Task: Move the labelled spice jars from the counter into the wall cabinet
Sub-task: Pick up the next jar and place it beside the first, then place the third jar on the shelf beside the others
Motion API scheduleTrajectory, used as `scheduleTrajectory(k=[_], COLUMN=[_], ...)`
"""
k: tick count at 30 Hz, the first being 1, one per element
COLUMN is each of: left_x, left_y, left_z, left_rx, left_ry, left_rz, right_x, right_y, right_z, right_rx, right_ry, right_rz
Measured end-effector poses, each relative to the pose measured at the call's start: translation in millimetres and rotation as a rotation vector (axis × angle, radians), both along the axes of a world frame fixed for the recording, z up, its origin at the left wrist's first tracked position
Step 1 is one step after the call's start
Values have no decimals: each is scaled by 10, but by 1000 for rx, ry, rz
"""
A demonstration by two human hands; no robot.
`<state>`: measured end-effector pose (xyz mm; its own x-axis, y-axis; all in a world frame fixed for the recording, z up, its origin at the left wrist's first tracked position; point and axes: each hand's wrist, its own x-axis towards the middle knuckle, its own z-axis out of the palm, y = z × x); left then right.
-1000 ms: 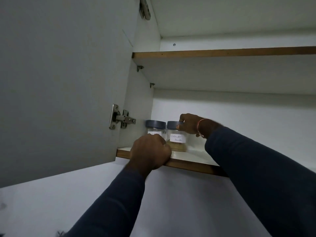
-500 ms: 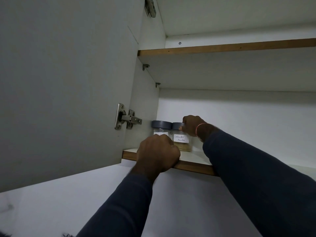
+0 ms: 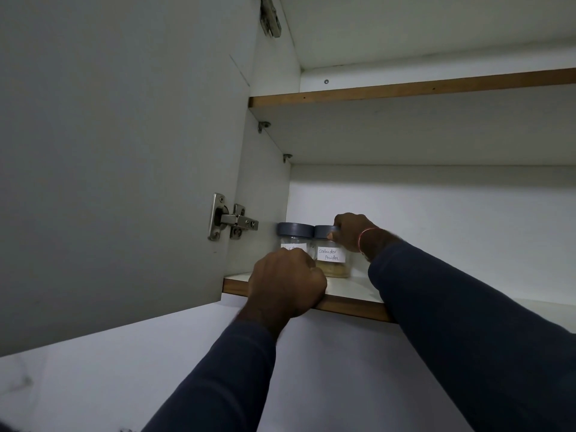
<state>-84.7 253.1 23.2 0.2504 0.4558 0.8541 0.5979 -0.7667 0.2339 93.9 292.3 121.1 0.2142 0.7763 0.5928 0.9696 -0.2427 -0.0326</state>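
Two clear spice jars with grey lids stand side by side on the lower shelf point(image 3: 349, 291) of the open wall cabinet, against its left wall. The right one, the coriander powder jar point(image 3: 333, 260), holds tan powder, and my right hand point(image 3: 350, 232) grips it at the lid. The left jar point(image 3: 294, 235) is partly hidden behind my left hand point(image 3: 286, 283), whose curled fingers hold the shelf's wooden front edge.
The cabinet door point(image 3: 118, 169) stands open at the left on a metal hinge point(image 3: 230, 218). An upper shelf point(image 3: 405, 88) spans above. The lower shelf runs on to the right of the jars, behind my right sleeve.
Both hands keep their holds. The view has shifted slightly, so jars and shelf sit a little further right and up in the frame.
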Motion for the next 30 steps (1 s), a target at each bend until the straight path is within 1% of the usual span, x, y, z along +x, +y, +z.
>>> scheduleTrajectory(k=[2,6,7,8,10,12,14,16,19,20,22,24,26,27,29,30], left_x=[-1,-5,-6,-9,-21,-26,-28,-41,-63,-62,-23,17,41,40,33,26], left_y=[-1,35,44,35,9,-16,-41,-108,-233,-323,-526,-884,-1359,-1568,-1948,-2141], left_z=[-3,-19,-26,-36,-38,-29,-38,-33,-21,-54,-194,-575,-1170,-1502,-2244,-2686], left_rx=[4,26,32,35,33,21,10,3,-90,-94,-10,103,86,26,-137,-259], left_ry=[-4,-20,-34,-48,-64,-88,-104,-117,-104,-101,-100,-157,-192,-156,-69,-34], left_rz=[0,-32,-43,-52,-45,-19,-3,12,63,67,-14,-200,-396,-465,-528,-542], right_x=[10,11,-10,-45,-160,-303,-433,-545,-617,-606,-549,-502,-459,-432,-371,-346], right_y=[8,16,-10,-70,-241,-456,-752,-1157,-1755,-1941,-2265,-2654,-3053,-3222,-3467,-3588], right_z=[-3,-53,-67,-87,-126,-159,-203,-283,-511,-624,-869,-1205,-1663,-1935,-2584,-2994], right_rx=[9,48,60,72,56,9,-72,-96,-129,-127,-64,2,37,39,-19,-96], right_ry=[25,142,106,23,-199,-303,-311,-280,-297,-316,-383,-401,-281,-186,35,150], right_rz=[6,26,2,-40,-106,-66,19,92,76,63,84,179,276,298,292,264])
